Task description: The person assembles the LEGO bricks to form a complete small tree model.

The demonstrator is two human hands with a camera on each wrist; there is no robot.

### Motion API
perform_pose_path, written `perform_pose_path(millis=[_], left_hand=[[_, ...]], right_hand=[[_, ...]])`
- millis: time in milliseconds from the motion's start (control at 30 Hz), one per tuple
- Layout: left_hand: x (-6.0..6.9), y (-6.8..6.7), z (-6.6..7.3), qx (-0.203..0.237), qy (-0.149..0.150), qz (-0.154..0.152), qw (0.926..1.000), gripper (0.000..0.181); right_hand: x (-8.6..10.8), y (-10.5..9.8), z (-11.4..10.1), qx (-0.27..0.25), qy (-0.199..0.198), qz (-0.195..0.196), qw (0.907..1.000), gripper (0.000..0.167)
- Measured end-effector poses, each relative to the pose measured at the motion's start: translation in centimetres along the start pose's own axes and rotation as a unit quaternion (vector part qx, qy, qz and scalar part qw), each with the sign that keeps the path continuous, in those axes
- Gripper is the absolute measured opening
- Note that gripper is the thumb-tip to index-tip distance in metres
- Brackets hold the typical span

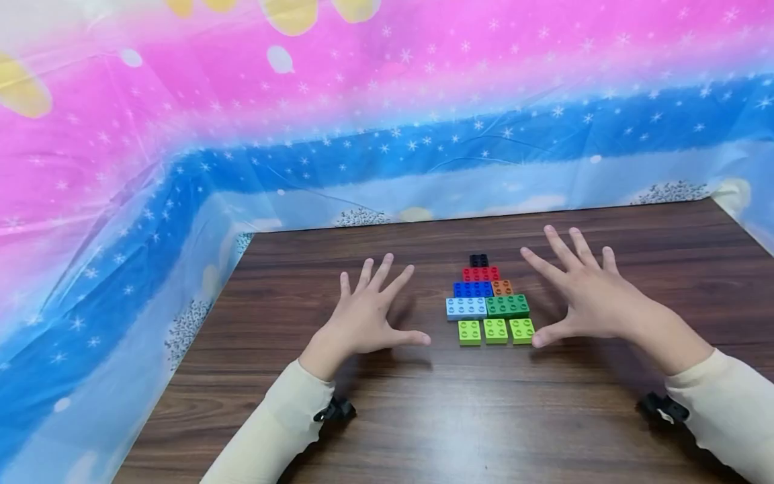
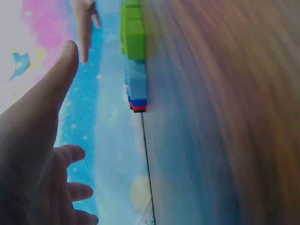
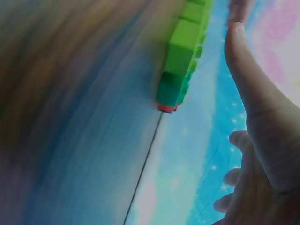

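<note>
Snowflake-printed cloth in pink and blue runs behind the table. At left, a pale sleeve with a small black device at the cuff leads to the left hand, which hovers palm down over the wood, fingers spread and thumb pointing towards the bricks, well apart from them.

The bricks lie flat on the table between the hands, in rows that narrow towards the far edge. The light blue brick sits furthest left; behind it is the blue brick. Three lime bricks form the nearest row, narrow gaps between them. The red brick and the black brick make the two far rows. The orange brick adjoins the blue, the green brick the light blue. Any lettering on the studs is too small to read.

The right hand hovers with fingers spread, its thumb near the rightmost lime brick.
</note>
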State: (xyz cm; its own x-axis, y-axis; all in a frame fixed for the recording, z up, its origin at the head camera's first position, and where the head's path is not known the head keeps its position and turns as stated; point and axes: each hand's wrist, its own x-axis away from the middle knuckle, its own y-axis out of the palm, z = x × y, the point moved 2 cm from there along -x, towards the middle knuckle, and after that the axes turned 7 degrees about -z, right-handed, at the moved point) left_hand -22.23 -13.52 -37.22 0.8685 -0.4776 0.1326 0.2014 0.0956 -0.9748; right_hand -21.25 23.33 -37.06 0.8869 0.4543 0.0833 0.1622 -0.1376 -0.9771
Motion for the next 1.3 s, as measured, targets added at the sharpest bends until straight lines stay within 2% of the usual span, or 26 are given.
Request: perform_pose_path(millis=[167,333,500,667,800,933,1000,1100,1200,1300], left_hand=[[-0.4,0.8,0.0,0.044,0.012,-0.003,0.9989,0.116],[-0.6,1.4,-0.5,0.073,0.011,-0.005,0.9973,0.114],[-0.6,1.4,-0.3,0.094,0.031,-0.012,0.995,0.112],[-0.8,1.4,-0.1,0.094,0.036,-0.014,0.9948,0.109],[-0.8,1.3,0.6,0.095,0.049,-0.011,0.9942,0.108],[-0.7,1.2,1.5,0.087,0.068,0.009,0.9938,0.1],[-0.5,1.2,2.0,0.085,0.082,0.027,0.9926,0.088],[-0.4,1.3,3.0,0.106,0.105,0.045,0.9878,0.065],[-0.4,1.8,4.1,0.177,0.136,0.04,0.974,0.044],[-0.3,2.8,5.2,0.25,0.155,0.019,0.9555,0.037]], right_hand=[[0.4,-0.4,-0.5,-0.039,0.004,-0.013,0.9992,0.145],[0.3,-0.5,-0.6,-0.041,-0.002,-0.019,0.999,0.144],[0.1,-0.4,-0.6,-0.042,-0.004,-0.023,0.9989,0.143],[0.4,-0.3,-0.4,-0.044,-0.002,-0.022,0.9988,0.143],[0.8,-0.2,-0.4,-0.044,-0.006,-0.019,0.9989,0.142],[0.9,-0.3,-0.6,-0.05,-0.022,-0.006,0.9985,0.136],[0.9,-0.5,-0.9,-0.05,-0.043,0.014,0.9977,0.126],[0.9,-0.7,-1.8,-0.048,-0.082,0.057,0.9939,0.094],[0.8,-0.4,-3.2,-0.046,-0.117,0.08,0.9889,0.055],[0.1,0.2,-5.0,-0.057,-0.146,0.05,0.9864,0.03]])
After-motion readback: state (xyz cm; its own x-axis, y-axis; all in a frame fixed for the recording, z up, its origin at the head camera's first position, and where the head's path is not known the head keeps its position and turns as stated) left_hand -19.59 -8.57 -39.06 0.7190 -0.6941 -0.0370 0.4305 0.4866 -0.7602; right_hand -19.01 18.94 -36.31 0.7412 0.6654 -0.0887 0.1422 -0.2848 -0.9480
